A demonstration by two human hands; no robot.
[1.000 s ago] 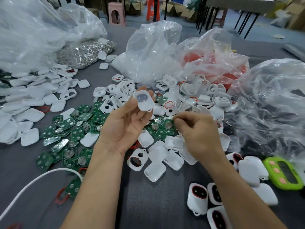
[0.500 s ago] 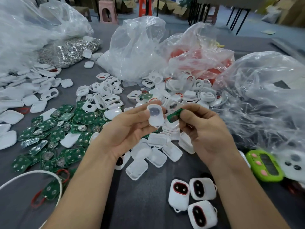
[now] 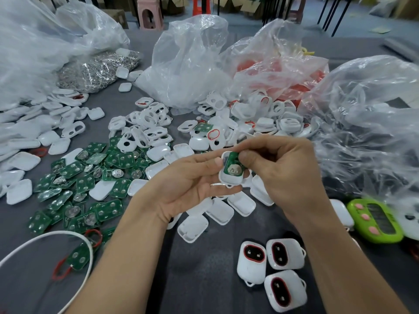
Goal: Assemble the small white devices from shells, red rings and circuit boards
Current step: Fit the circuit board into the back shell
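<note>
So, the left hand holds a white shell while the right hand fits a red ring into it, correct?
No, the head view shows the right hand fitting a green circuit board, not a red ring, into the white shell the left hand holds.

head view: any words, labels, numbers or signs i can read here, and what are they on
No text reads clearly anywhere.
circuit board in the white shell: markings too small to read.
loose boards: print too small to read.
green device: dark screen, nothing legible.
cardboard boxes far back: blurred.
</note>
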